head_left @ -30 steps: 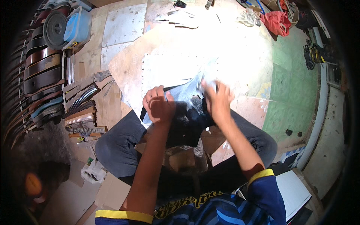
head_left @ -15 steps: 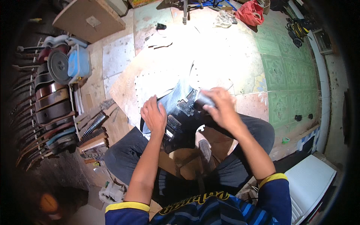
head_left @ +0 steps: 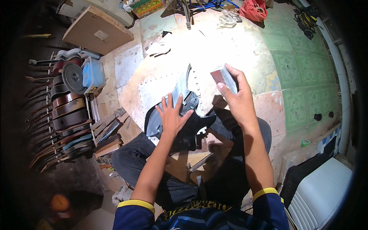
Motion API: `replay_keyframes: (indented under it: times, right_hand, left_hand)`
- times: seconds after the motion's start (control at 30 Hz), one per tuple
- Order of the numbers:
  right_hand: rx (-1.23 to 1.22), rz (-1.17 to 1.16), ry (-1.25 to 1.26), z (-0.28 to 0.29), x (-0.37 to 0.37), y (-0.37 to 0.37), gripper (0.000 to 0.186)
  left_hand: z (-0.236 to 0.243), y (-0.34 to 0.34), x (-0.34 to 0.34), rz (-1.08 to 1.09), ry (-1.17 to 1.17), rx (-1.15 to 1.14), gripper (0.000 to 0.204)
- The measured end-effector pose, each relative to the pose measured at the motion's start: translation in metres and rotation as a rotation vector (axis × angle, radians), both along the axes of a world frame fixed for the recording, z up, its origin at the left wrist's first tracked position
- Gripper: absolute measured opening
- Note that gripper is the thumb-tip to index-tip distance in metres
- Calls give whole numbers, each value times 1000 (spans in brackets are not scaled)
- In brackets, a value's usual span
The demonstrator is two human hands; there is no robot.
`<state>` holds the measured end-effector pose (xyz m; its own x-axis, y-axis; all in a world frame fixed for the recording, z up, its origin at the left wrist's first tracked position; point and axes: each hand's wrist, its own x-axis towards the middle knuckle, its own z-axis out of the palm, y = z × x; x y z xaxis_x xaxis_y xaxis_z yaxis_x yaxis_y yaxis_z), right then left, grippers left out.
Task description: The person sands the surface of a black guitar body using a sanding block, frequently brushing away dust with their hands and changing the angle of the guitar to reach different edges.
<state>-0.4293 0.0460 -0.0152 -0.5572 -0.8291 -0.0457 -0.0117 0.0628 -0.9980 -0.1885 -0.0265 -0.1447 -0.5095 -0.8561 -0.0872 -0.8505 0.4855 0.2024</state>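
Electric guitar body (head_left: 191,124), black with a pale, dusty-looking grey area toward its upper left, lying across the seated person's dark trousers (head_left: 132,153), its far horn reaching over the notched-edge white mat (head_left: 159,82) on the floor; whether the mat bears any of its weight cannot be told. Compared with half a second earlier, when the blurred right hand is close to the body's right side, the right hand (head_left: 238,94) is now raised and well to the right, and the sanding block (head_left: 226,78) is plainly visible, its reddish-brown face turned toward the body. The right grip is clamped on the block, thumb against the near side and fingers round the far side; block and body are apart. The left hand (head_left: 172,119), formerly at the body's left edge, now rests over its middle, just beside the open recess (head_left: 190,102); its grip is apart, the fingers fanned and closed on nothing. The change suggests a break in the rubbing stroke: the block does no work on the finish at this instant, while the spread hand probably steadies the body.
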Motion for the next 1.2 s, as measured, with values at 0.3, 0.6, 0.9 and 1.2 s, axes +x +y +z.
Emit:
replay_keyframes:
  times: [0.3,0.6,0.9,1.2]
  right_hand:
    - [-30,-19,-97,8,14,-8,50]
    - [-84,-24,-253,10,12,-7,51]
    - [-43,-7,-351,16,8,-8,52]
    - [-13,0,-426,16,15,-13,52]
  left_hand:
    - [7,-6,-18,74,-23,75,85]
    - [-12,17,23,-36,18,71,103]
    - [-28,-60,-124,66,124,-26,99]
    - [-35,-53,-67,-35,261,-21,90]
